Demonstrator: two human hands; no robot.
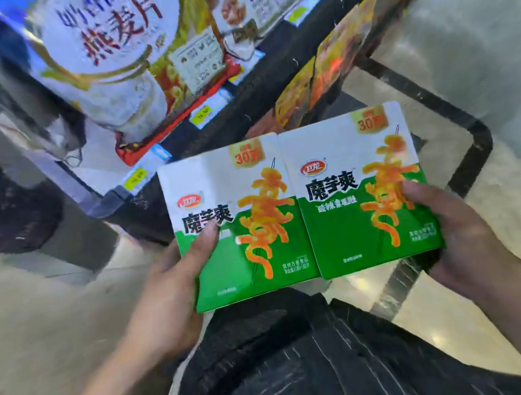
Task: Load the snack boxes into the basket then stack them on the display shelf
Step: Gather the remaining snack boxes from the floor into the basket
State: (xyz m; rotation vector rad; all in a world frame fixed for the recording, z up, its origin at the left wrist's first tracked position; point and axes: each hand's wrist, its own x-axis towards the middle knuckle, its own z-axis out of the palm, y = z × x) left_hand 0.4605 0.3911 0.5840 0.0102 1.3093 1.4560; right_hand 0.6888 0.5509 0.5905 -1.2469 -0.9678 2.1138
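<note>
Two green-and-white snack boxes are held side by side in front of me, above my knee. My left hand point(176, 280) grips the left snack box point(227, 254) at its left edge, thumb on the printed front. My right hand point(446, 221) grips the right snack box point(354, 233) at its right edge, thumb over the orange picture. The boxes touch along their inner edges. A dark woven basket point(14, 217) stands on the floor at the left, partly cut off. The black display shelf point(174, 142) runs from lower left to upper right just beyond the boxes.
Large white oatmeal bags point(118, 55) stand on the shelf, with yellow price tags point(200, 116) along its edge. Orange packets point(327, 69) fill the lower tier at the right. A black frame rail point(469, 134) crosses the pale floor. My striped trouser leg point(297, 363) is below.
</note>
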